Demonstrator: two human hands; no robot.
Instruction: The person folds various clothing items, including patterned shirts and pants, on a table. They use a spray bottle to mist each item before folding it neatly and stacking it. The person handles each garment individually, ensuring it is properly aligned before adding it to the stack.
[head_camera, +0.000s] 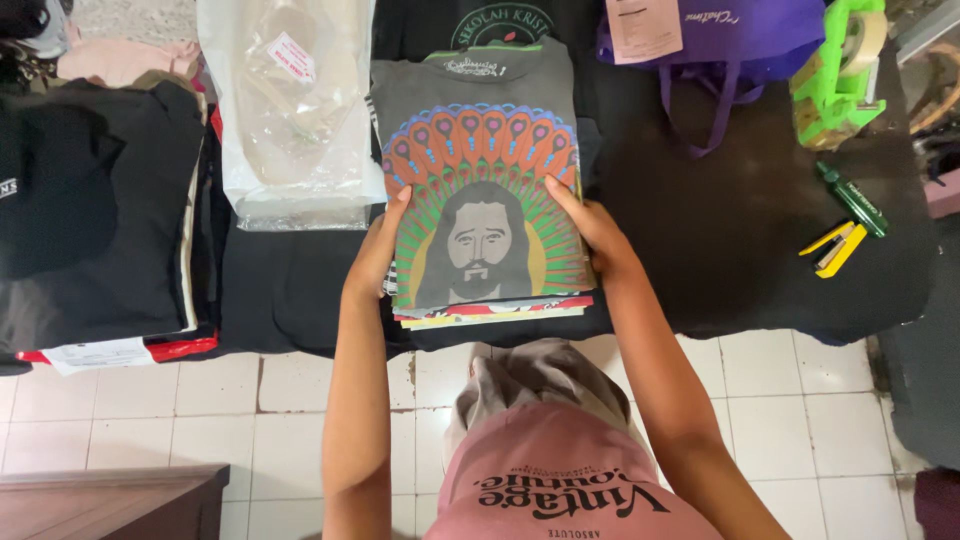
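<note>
At the centre of the frame, the left hand (378, 245) and right hand (594, 228) clasp the two sides of a stack of folded shirts (487, 215) lying on the dark cloth (720, 250). Fingers are spread flat along the edges, thumbs on top, both forearms reaching up from the lower frame. The stack looks to be getting squared or lifted; either calls for even pressure from both sides. A clear plastic bag (295, 110) lies at upper left, a tape dispenser (840, 70) at upper right.
</note>
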